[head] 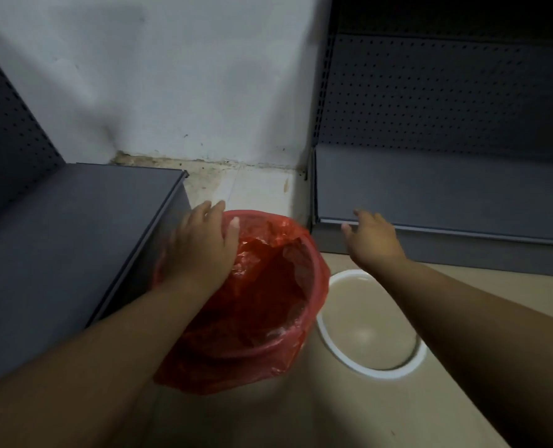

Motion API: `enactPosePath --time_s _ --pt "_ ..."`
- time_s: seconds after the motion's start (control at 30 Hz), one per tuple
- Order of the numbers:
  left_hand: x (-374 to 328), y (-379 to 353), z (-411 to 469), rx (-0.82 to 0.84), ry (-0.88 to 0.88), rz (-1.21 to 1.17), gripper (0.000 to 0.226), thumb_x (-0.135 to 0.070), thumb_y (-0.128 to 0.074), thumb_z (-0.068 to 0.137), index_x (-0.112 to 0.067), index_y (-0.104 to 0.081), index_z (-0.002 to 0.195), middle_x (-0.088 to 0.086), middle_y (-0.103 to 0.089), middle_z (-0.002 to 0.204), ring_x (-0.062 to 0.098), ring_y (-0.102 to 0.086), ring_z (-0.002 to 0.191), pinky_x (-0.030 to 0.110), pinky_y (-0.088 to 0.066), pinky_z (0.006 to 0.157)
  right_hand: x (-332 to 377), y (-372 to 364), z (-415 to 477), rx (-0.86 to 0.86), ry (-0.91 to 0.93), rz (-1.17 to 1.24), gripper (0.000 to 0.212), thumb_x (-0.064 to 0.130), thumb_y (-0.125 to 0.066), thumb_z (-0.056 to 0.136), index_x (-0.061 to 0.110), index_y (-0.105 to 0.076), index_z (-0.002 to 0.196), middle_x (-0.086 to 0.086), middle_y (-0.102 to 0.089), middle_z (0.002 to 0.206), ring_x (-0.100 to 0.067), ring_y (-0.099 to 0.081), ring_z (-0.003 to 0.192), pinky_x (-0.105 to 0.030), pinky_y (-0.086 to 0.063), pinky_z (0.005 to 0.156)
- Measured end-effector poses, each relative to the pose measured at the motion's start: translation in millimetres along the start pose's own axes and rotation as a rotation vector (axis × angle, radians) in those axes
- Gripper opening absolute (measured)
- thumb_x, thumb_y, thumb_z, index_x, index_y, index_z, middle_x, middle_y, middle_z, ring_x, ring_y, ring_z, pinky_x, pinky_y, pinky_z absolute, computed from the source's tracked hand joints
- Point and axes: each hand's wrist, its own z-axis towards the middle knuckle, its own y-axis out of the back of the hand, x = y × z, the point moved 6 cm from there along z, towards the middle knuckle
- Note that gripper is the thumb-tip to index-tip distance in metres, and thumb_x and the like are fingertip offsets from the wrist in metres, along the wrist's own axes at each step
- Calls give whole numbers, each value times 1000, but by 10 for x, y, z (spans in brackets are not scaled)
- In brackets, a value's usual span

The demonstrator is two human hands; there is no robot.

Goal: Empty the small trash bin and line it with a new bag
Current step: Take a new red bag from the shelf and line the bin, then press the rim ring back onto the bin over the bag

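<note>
— Forearms fill the bottom of the view, both reaching forward. What's each one doing?

— Her or his left hand [204,244] lies on the near-left rim of the small trash bin [313,305], fingers [234,223] curled over the edge and pressing the red bag [262,286] against it. The right hand [373,239] hovers beyond the bin, fingers spread loose and holding nothing, near the lip of the right-hand shelf [430,195].

— And the bin itself?

— On the floor [446,415], in the corner between the left shelf [74,240] and the right one, just in front of the stained wall [188,92]. The red liner is folded over the rim and hangs down the outside at the front. Just beside it on the right sits a white ring [365,370], perhaps a lid or a second container; I cannot tell which.

— Is that bag old or new?

— Hard to say. I see no rubbish inside, only crumpled film, so I'd guess the liner is being seated.

— How would you finish that well?

— Keep the left hand pinning the rim so the film doesn't slip, bring the free hand to the far edge, and work the overhang evenly round. Then push the slack down so no air pocket lifts the bag.
</note>
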Motion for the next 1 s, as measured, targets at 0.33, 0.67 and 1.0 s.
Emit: enactPosePath --time_s 0.33,0.67,1.0 --pt "-906 -609 37 185 -232 167 46 -36 -32 98 -18 -43 138 6 -41 148 21 -35 137 37 -21 117 -1521 -388 -96 293 -209 -282 54 28 -39 97 18 -23 148 -10 -26 153 -31 -26 138 -40 -31 109" --pt "-1105 -923 89 268 -297 314 49 -39 -29 98 -19 -37 142 5 -33 153 21 -30 140 37 -20 117 -2493 -1077 -131 561 -488 -264 73 31 -37 90 15 -5 153 -9 0 160 -31 -12 145 -44 -23 117" --pt "-1094 -1072 202 292 -296 338 58 -47 -16 94 -22 -34 144 3 -30 155 19 -25 143 35 -14 118 -2621 -1189 -19 527 -551 -294 50 23 -42 95 5 -37 141 -19 -37 142 -34 -42 128 -39 -39 107"
